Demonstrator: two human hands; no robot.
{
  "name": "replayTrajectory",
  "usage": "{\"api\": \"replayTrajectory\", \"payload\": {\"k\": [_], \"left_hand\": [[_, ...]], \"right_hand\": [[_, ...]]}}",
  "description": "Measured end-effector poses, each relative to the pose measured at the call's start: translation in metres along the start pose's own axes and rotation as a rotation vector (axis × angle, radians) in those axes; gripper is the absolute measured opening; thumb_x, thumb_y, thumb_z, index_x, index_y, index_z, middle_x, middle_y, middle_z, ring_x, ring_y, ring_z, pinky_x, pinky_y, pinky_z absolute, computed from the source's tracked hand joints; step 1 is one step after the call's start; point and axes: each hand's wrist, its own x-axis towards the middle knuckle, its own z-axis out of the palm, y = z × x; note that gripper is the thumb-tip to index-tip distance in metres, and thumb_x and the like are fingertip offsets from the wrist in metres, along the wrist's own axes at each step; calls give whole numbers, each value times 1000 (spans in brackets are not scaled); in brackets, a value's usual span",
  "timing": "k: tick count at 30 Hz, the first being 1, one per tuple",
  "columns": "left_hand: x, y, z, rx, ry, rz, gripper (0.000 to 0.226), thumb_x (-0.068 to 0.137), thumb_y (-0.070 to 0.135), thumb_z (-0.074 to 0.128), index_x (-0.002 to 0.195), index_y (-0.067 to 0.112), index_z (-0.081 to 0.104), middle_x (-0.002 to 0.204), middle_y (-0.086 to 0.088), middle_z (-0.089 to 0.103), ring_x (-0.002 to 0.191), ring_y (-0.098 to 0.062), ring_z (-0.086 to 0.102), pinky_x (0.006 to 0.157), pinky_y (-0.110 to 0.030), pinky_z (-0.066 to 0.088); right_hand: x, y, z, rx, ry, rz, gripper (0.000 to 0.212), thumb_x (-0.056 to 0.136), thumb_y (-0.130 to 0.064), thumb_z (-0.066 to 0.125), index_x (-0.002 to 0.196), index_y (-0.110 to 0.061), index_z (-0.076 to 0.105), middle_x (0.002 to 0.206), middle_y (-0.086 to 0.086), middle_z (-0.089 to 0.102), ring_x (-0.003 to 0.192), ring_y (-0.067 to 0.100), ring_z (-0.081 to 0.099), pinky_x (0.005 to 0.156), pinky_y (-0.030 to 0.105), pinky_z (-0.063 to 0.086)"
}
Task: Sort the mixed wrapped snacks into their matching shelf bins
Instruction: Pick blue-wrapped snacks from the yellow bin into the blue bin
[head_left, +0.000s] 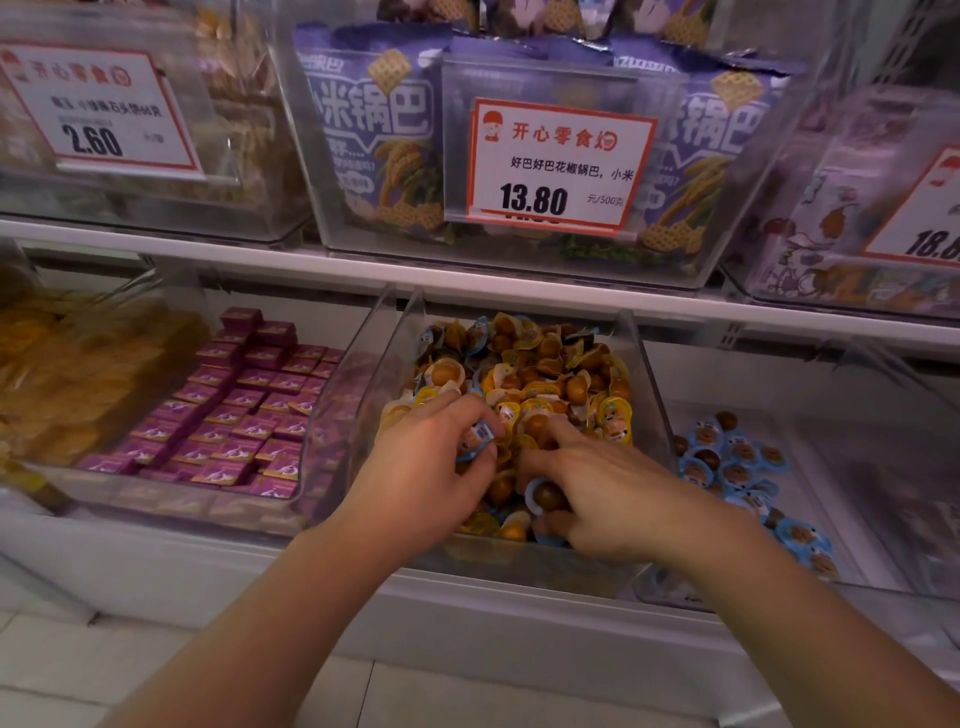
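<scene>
Head view: left hand (434, 457) pinches a blue-wrapped snack (475, 440), right hand (597, 491) grips a brown one (545, 496) over the mixed bin (647, 374)

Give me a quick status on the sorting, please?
Left hand pinching blue-wrapped snack. Right hand digging in mixed bin, grip unclear. Nothing in the way.

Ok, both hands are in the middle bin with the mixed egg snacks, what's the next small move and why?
Probably lift the left hand out and carry its blue-wrapped pack right to the bin of blue packs. The middle bin holds mostly yellow packs, so the blue one looks misplaced there.
</scene>
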Motion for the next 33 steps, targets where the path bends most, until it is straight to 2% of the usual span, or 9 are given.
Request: {"api": "replayTrajectory", "payload": {"k": [2,6,11,14,17,23,27,29,33], "left_hand": [[0,1,0,-29,12,-25,19,88,27,65,92,43,56,95,20,59,90,1,56,75,-11,41],[-4,2,3,-51,-18,-5,11,92,30,62,99,39,60,97,21,59,91,2,57,74,-12,43],[-5,12,13,-272,-30,-67,35,104,37,42,139,40,44,132,22,50,121,11,44,93,-7,39],[-2,28,17,-355,36,-14,45,105,33,41,149,38,36,140,17,48,132,3,42,106,-16,38],[1,41,23,-333,133,17,54,100,25,55,150,38,39,136,11,54,130,-1,45,106,-15,37],[1,54,42,-272,-31,202,62,101,51,42,157,32,21,161,18,23,149,0,15,120,-22,20],[3,35,43,-145,-161,138,30,98,46,50,125,39,59,113,26,61,102,9,58,86,-22,51],[5,29,42,49,-247,193,14,95,43,56,97,35,68,88,21,61,83,1,57,74,-31,52],[8,25,37,280,-375,213,43,85,71,43,104,40,67,94,23,58,95,-2,49,82,-29,42]], "right_hand": [[0,-2,3,-9,93,-29,23,88,-37,63,108,-37,51,113,-6,33,84,20,54,64,41,50],[2,0,8,45,297,-8,20,91,-29,63,109,-30,56,111,-8,48,93,18,56,73,40,51],[0,-1,-11,831,665,265,7,91,-27,70,88,-26,64,72,-10,61,61,3,58,55,19,46],[-12,-13,-16,1542,393,351,26,94,-40,64,102,-16,70,74,6,58,55,13,54,39,21,38],[-26,-15,-20,1763,172,202,46,92,-53,59,118,-16,71,88,10,60,67,18,55,44,23,39],[-50,10,-26,1715,511,241,23,75,-38,76,88,-19,75,76,4,67,53,16,54,37,22,32],[-66,62,-25,1348,767,469,6,89,-25,71,85,-20,71,70,-1,69,53,23,62,38,29,43],[-73,86,-18,1145,648,576,8,91,-30,67,91,-25,73,77,-7,74,70,15,71,56,34,56],[-78,110,10,698,442,662,29,99,-39,55,89,-17,71,77,-6,68,74,10,63,69,31,50]]}}
